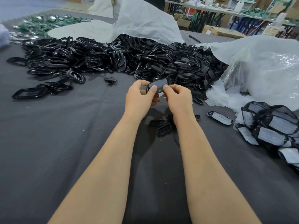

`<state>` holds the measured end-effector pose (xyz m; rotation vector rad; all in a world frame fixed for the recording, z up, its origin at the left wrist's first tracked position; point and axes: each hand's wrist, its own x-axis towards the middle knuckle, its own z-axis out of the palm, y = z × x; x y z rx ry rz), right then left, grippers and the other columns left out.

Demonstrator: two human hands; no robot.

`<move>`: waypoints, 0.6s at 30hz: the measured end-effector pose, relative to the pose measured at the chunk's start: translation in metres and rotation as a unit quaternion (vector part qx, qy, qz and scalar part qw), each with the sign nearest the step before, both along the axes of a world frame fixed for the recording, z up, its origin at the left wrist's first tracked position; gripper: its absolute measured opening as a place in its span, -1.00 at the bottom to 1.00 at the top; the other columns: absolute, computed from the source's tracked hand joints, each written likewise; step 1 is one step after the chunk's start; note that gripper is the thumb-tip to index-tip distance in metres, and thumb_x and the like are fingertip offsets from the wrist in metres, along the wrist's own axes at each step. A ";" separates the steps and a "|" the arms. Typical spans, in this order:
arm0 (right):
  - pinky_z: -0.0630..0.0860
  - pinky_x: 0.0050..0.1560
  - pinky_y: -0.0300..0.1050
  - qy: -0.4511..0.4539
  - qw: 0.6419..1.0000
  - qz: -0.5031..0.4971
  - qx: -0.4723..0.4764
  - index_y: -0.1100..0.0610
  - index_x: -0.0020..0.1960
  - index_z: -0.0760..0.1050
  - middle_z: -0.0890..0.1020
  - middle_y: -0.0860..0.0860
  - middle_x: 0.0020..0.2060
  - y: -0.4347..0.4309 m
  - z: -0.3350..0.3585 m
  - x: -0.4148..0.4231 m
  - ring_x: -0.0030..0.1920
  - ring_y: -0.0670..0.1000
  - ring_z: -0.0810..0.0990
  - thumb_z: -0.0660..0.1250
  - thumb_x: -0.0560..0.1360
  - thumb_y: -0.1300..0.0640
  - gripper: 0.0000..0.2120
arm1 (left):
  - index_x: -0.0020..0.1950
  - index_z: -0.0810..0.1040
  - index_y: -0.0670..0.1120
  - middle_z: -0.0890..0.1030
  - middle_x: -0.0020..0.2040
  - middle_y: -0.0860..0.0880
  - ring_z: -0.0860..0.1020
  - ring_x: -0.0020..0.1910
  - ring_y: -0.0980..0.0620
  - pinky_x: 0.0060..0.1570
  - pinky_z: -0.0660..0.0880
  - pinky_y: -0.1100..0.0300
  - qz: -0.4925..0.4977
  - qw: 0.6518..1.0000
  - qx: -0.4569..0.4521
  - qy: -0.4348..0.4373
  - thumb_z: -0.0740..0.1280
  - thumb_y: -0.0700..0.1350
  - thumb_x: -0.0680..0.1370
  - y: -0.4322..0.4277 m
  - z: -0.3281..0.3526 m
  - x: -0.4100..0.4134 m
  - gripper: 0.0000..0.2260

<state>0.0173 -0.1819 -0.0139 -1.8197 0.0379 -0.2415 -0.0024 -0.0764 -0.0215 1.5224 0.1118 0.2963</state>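
While left hand (140,96) pinches, shell (159,85) between grips

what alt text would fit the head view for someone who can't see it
A left hand and right hand pinch a small black plastic shell between them above a dark grey table. Heaps of black plastic parts and clear bags lie behind it.

The tabletop (64,143) is covered with a dark grey cloth. Behind it, long work tables (210,9) are seen at the back right, and cardboard boxes (215,30) are placed near them.
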 end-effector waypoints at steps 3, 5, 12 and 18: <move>0.42 -0.21 -0.22 0.011 1.000 -0.006 0.015 0.13 -0.18 0.56 0.55 -0.07 -0.37 0.000 -0.001 0.000 -0.31 -0.11 0.48 0.29 0.55 0.15 -0.85 | -0.09 0.45 0.05 0.65 -0.31 0.02 0.64 -0.33 0.16 -0.26 0.58 0.28 0.002 1.000 0.008 0.001 0.32 -0.19 0.59 0.000 0.000 0.001 -0.85; 0.46 -0.17 -0.21 0.017 1.000 0.000 0.020 0.09 -0.19 0.55 0.57 -0.07 -0.34 0.000 0.000 0.000 -0.26 -0.11 0.51 0.30 0.54 0.15 -0.85 | -0.07 0.47 0.03 0.65 -0.31 0.03 0.64 -0.34 0.18 -0.24 0.59 0.28 0.006 1.000 0.011 0.002 0.31 -0.20 0.59 0.001 0.000 0.001 -0.87; 0.55 -0.06 -0.15 0.006 0.998 0.037 0.046 0.18 0.01 0.51 0.61 -0.01 -0.24 -0.001 0.001 0.000 -0.23 -0.09 0.57 0.32 0.53 0.24 -0.93 | 0.11 0.46 -0.06 0.65 -0.27 0.00 0.63 -0.34 0.22 -0.26 0.57 0.34 0.003 1.000 0.013 0.004 0.31 -0.20 0.59 0.002 -0.002 0.002 -0.87; 0.56 -0.10 -0.21 0.009 0.998 0.012 0.057 0.13 -0.06 0.51 0.61 -0.04 -0.26 0.000 -0.001 0.001 -0.26 -0.12 0.57 0.32 0.53 0.25 -0.96 | 0.08 0.48 -0.04 0.66 -0.15 0.00 0.63 -0.29 0.23 -0.18 0.58 0.33 -0.009 0.999 0.049 -0.001 0.31 -0.25 0.58 0.000 -0.002 0.003 -0.86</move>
